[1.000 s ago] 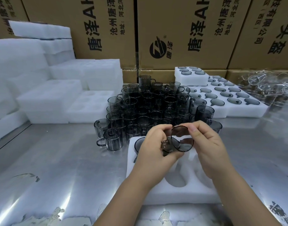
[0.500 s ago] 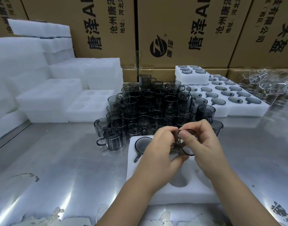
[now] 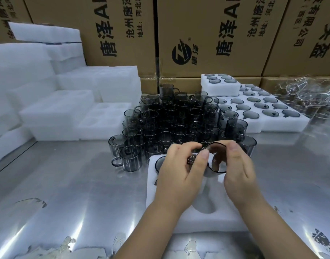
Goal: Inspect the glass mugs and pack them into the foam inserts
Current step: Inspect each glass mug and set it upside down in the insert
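One glass mug (image 3: 217, 162), pinched in fingers of left hand (image 3: 179, 172) and right hand (image 3: 239, 172), one foam insert (image 3: 207, 219) beneath

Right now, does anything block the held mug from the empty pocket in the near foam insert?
Nothing visible does. The left hand and right hand hold the mug above the foam insert; the empty pocket below shows bare foam. A packed mug sits aside in the far-left pocket.

The shiny metal table (image 3: 66, 193) carries clustered smoky mugs (image 3: 169, 118), a foam insert (image 3: 207, 219) in front, foam stacks (image 3: 53, 113) left, filled trays (image 3: 272, 126) right
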